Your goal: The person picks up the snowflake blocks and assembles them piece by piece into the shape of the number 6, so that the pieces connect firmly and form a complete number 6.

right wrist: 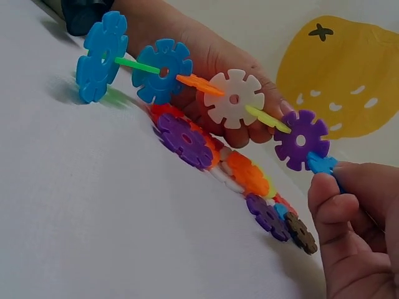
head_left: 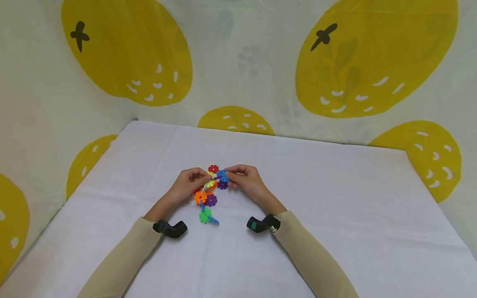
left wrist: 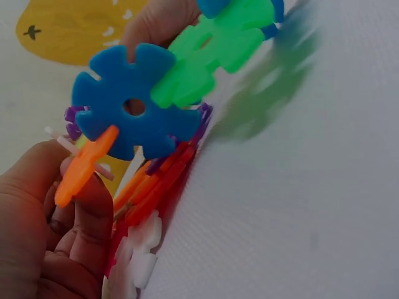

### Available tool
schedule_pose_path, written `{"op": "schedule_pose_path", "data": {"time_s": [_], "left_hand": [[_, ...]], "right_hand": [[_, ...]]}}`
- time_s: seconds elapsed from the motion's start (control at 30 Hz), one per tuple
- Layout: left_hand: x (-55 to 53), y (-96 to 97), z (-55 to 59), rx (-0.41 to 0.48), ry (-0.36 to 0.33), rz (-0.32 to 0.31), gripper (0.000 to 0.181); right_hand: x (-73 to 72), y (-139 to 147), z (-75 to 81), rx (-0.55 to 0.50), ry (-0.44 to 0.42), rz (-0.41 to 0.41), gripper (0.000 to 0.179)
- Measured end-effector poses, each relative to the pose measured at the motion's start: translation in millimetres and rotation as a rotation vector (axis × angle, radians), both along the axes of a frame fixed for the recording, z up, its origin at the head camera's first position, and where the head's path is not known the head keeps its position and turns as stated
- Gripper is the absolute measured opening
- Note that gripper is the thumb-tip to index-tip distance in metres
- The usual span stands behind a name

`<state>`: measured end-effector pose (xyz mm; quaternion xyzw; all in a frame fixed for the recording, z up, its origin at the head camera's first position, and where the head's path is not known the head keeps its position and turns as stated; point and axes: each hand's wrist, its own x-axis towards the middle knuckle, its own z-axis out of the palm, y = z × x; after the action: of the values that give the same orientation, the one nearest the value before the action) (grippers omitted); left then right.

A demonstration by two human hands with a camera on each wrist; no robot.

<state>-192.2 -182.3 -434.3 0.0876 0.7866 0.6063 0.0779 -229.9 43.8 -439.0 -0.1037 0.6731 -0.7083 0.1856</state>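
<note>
A chain of slotted plastic snowflake discs hangs between the two hands: blue, green, blue, orange, white (right wrist: 234,98), yellow (right wrist: 268,118), purple (right wrist: 302,141) and blue. My left hand (head_left: 191,182) grips the chain around its white and yellow discs; its fingertips are partly hidden behind them. The blue disc (right wrist: 323,163) at the far end is pinched between the thumb and forefinger of my right hand (head_left: 247,180), set edge to edge with the purple one. Toward me dangles the other end, with its green disc (head_left: 205,215) and blue disc (left wrist: 134,107).
Beneath the hands lies a small pile of loose discs, among them a purple disc (right wrist: 185,141), an orange disc (right wrist: 248,174) and a brown disc (right wrist: 301,233). A white cloth (head_left: 328,198) covers the table. Behind it hangs a curtain (head_left: 246,62) with yellow fruit prints.
</note>
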Motion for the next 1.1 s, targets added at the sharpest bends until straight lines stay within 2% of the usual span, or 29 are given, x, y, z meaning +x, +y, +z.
{"op": "schedule_pose_path", "data": {"time_s": [0.2,0.23,0.33,0.5,0.6,0.83,1.1], "left_hand": [[-1.2,4.0,-0.2,0.011,0.006,-0.004,0.022],[-2.8,3.9,-3.6,0.021,0.011,-0.006,0.023],[-1.9,5.5,-3.5,0.054,0.005,-0.010,0.022],[-2.0,3.7,-4.5,0.057,0.020,-0.020,0.021],[-3.1,2.5,-6.3,0.052,0.036,-0.031,0.021],[-3.0,1.7,-7.1,0.060,0.043,-0.039,0.022],[-1.7,2.7,-4.6,0.032,0.047,-0.045,0.023]], "right_hand": [[1.9,0.7,1.0,0.013,0.029,-0.001,0.025],[2.3,0.6,1.3,0.001,0.025,-0.004,0.026],[3.1,-0.9,1.6,-0.052,0.010,0.001,0.028],[4.6,-2.0,2.1,-0.149,-0.015,0.035,0.032],[4.5,-2.0,1.4,-0.169,-0.019,0.054,0.030],[4.0,-3.4,1.7,-0.127,-0.012,0.071,0.012],[5.5,-3.5,0.4,-0.073,0.024,0.110,0.009]]}}
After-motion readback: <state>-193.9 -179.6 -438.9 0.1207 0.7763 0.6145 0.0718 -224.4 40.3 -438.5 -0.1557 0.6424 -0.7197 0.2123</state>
